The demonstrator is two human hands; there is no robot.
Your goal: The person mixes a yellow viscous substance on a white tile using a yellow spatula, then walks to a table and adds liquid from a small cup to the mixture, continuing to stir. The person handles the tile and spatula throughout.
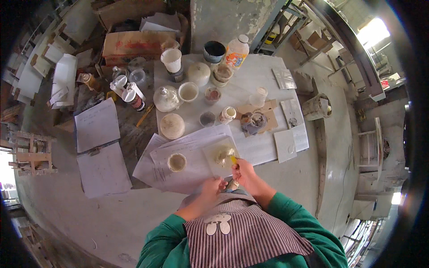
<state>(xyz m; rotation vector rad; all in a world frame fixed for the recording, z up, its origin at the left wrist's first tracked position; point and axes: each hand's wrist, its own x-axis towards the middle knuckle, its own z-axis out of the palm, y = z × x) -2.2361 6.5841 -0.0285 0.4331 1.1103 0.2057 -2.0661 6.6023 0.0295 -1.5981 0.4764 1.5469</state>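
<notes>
Stripy cloth apron [254,228] hung closest; past it, the right hand [244,173] pinched a yellow stick [233,160], the left hand [212,188] curled, pinch unclear.

Papers [192,145] lie under a cup [177,162] on the near side of the table [263,73]; right of the cup, a tool [233,160] is in the right hand [244,172], with the left hand [214,186] just left of it. Farther back, a jar [253,123] sits on cardboard [270,115], left of tiles [284,145] along the right edge, and a bottle [237,52] stands near the far edge. A bucket [314,107] is right of the table, a box [138,45] far left.
</notes>
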